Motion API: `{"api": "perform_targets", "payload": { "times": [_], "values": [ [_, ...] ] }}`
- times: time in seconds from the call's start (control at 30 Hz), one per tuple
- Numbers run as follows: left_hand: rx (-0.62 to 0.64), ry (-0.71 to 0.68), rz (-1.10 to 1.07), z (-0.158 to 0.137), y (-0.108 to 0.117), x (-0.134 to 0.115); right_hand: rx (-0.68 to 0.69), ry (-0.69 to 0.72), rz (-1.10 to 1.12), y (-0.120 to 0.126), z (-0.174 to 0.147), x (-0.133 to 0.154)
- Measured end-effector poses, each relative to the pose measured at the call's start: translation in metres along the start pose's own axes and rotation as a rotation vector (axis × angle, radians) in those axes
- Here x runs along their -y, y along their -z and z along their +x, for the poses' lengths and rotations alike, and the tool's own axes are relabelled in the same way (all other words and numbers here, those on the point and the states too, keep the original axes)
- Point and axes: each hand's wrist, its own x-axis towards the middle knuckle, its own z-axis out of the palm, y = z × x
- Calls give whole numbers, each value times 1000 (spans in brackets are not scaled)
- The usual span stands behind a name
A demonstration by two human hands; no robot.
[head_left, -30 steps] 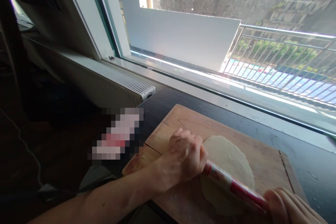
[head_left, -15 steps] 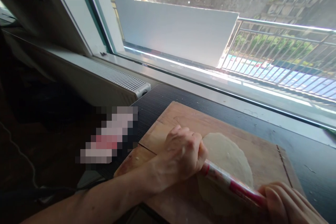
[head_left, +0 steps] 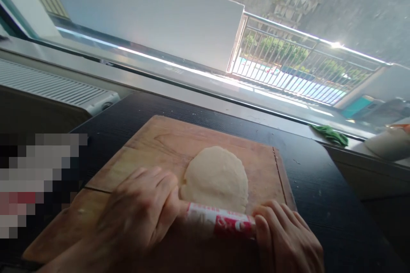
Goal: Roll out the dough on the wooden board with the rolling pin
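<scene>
In the head view, the left hand (head_left: 144, 204) and right hand (head_left: 285, 234) are closed around opposite ends of a rolling pin (head_left: 221, 222), a cylinder with a glossy red-and-white printed wrap around its middle. Just beyond the pin, between the hands, lies the dough (head_left: 216, 177), a flat, pale, roughly round sheet, smooth on top with a slightly uneven rim. Beneath is a wooden board (head_left: 173, 132) with swirling grain and dark seams, on a black, fine-grooved tabletop (head_left: 317, 187). Past the left hand stands a slatted white radiator (head_left: 54, 83); ahead, a metal railing (head_left: 288, 57) shows outside the window. Beyond the right hand, a crumpled green cloth (head_left: 331, 133) lies near a pale container (head_left: 389, 143), its contents indistinct.
</scene>
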Motion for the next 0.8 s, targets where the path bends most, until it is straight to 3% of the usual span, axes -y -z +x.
{"api": "perform_targets", "payload": {
  "times": [0.07, 0.2, 0.33, 0.53, 0.67, 0.8],
  "values": [
    [96, -35, 117, 18, -3, 4, 79, -55, 59, -1, 13, -6],
    [213, 66, 182, 46, -7, 6, 141, -168, 90, -1, 32, -12],
    [157, 46, 220, 32, -7, 3, 54, -134, 60, -3, 21, -5],
    [77, -131, 226, -12, -3, 5, -61, -95, 44, -4, -7, 7],
    [153, -101, 208, 0, -5, 9, 26, -45, 79, -1, 6, -1],
    [120, 34, 203, 21, -11, 9, 155, -152, 88, 0, 29, -11]
  ]
}}
